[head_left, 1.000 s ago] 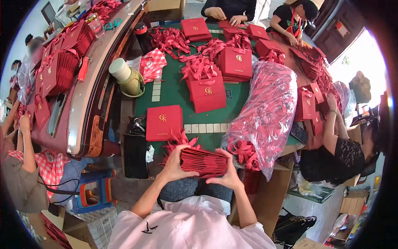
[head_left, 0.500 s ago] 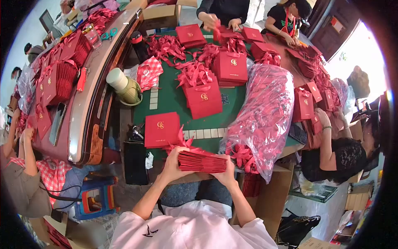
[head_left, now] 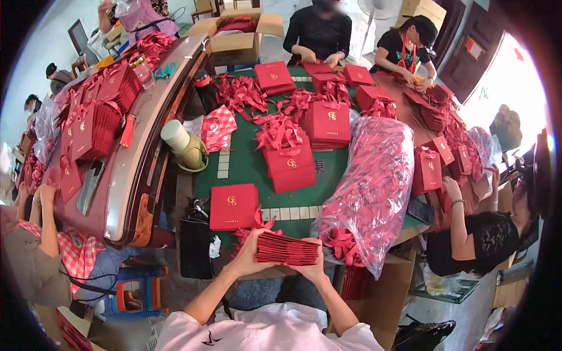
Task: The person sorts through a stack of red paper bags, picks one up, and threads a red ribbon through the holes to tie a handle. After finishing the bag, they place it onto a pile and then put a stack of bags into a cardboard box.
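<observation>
Between my two hands, near the table's front edge, is a stack of flat red paper bags (head_left: 287, 249), its layered edges facing me. My left hand (head_left: 248, 255) grips the stack's left end, and my right hand (head_left: 312, 261) holds the right end. Just behind my left hand lies a square pile of red bags (head_left: 234, 207) with a gold logo, with red ribbons (head_left: 249, 231) beside it. Farther back on the green table sits another bag pile (head_left: 290, 166) topped with ribbons. A clear plastic sack of red ribbons (head_left: 374, 181) lies to the right of my hands.
A green cup (head_left: 192, 153) stands in a holder at the table's left side, near a dark bottle (head_left: 205, 90). A phone (head_left: 420, 209) lies at the right edge. Other people handle red bags at the back, right and left. An open carton (head_left: 234, 45) is behind.
The view has tilted up, so the table sits lower in the picture. The stack remains between my hands. The person at the back has lowered a raised hand to the bags.
</observation>
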